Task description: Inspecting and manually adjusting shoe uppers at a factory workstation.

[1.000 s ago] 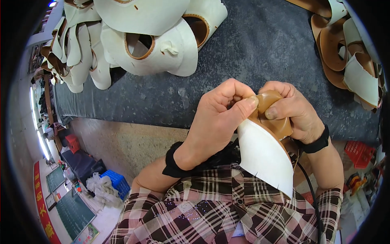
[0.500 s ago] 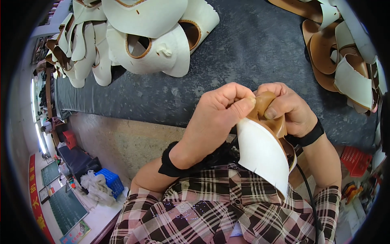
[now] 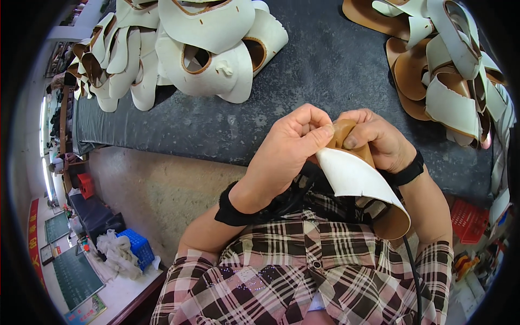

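Note:
Between my two hands hangs a shoe upper (image 3: 362, 177), brown leather on one face and white lining on the other. My left hand (image 3: 292, 149) pinches its top edge with thumb and forefinger. On the other side, my right hand (image 3: 379, 138) is closed round the bunched brown leather, thumb pressed on top. The lower end curls round near my shirt and lets its brown face show. Any small thing between the left fingertips is too hidden to make out.
A dark-covered table (image 3: 216, 132) lies ahead. White-lined uppers (image 3: 206, 70) are heaped at its far left, more brown and white uppers (image 3: 452, 100) at the right. A black cable (image 3: 414, 276) runs down by my right side. Crates, blue (image 3: 138, 249) and red (image 3: 470, 221), stand lower down.
The upper has turned in my hands: its lower end has swung up and to the right, showing more of the brown face. Both hands have shifted slightly up and left, still gripping.

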### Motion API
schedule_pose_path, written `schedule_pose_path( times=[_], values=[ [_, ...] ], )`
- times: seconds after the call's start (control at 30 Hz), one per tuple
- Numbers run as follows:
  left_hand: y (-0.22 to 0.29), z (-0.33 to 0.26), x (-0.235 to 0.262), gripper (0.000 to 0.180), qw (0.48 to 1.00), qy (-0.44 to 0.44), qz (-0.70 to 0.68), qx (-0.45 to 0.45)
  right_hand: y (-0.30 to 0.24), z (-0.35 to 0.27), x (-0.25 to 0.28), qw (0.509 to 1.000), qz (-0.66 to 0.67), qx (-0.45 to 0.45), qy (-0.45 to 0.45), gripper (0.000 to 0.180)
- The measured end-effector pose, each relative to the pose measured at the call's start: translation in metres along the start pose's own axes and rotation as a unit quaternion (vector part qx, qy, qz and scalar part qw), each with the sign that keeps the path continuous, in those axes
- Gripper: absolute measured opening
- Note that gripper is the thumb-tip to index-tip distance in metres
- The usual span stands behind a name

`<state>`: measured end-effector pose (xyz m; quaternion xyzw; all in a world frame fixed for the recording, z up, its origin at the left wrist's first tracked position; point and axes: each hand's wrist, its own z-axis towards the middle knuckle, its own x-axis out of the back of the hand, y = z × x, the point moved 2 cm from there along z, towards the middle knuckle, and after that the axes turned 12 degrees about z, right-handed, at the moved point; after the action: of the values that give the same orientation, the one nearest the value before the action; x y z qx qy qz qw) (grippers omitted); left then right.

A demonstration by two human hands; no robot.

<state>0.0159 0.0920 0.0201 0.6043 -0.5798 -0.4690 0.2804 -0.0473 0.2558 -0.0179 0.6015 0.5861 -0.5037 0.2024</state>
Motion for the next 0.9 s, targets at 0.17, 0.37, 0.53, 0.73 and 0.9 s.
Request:
schedule_pose_path(
  times=[0.17,0.37,0.53,0.73,0.9],
  values=[
    [0.000,-0.003,0.013,0.010,0.994,-0.003,0.113,-0.009,0.005,0.004,-0.011,1.000,-0.010,-0.003,0.010,0.022],
    [-0.002,-0.007,0.038,0.012,0.947,-0.037,0.303,0.097,-0.010,0.010,-0.051,0.900,-0.420,-0.013,0.115,0.017],
    [-0.011,-0.006,0.059,0.014,0.986,0.040,0.162,-0.008,-0.005,0.006,-0.101,0.391,-0.763,0.479,0.190,0.029],
    [-0.020,-0.002,0.079,0.013,0.997,0.023,0.079,-0.005,0.062,0.005,-0.077,0.673,-0.595,0.344,0.272,0.024],
    [-0.029,0.002,0.082,0.011,0.981,0.037,0.185,-0.039,0.056,0.018,-0.095,0.493,-0.668,0.436,0.348,0.019]
  ],
)
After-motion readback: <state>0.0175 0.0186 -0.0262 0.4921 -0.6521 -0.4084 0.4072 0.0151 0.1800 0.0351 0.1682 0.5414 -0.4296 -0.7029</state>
